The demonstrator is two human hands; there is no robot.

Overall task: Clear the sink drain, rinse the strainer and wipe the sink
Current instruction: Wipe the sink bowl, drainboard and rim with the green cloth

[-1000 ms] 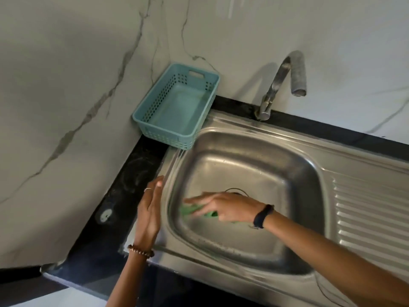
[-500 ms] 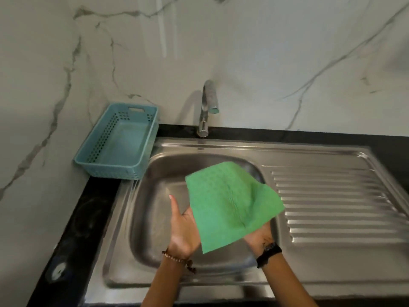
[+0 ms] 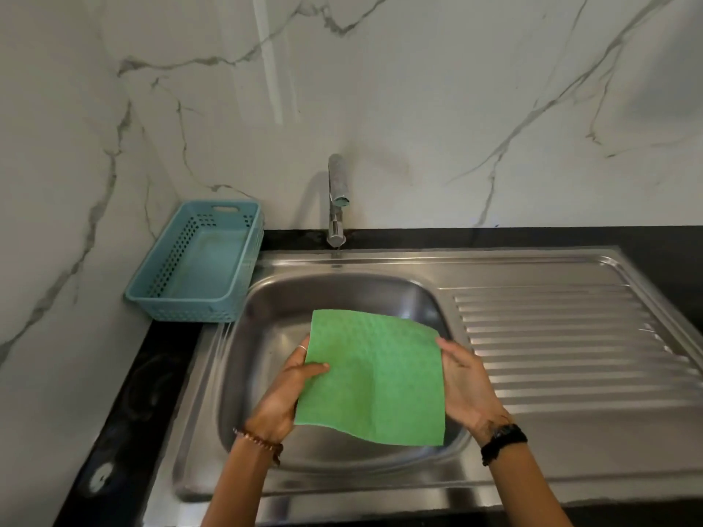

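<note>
so the cloth point(image 3: 374, 378) was down wiping the sink point(image 3: 334, 298) a second ago, now it's lifted and spread flat above the bowl, left hand point(image 3: 283, 393) and right hand point(image 3: 466, 386) each gripping a side edge. looks like wiping's about done or she's refolding

Brushed, shiny steel is seen on the sink point(image 3: 380, 484); the green cloth point(image 3: 374, 378) looks matt and dimpled, the basket point(image 3: 198, 313) perforated plastic.
</note>
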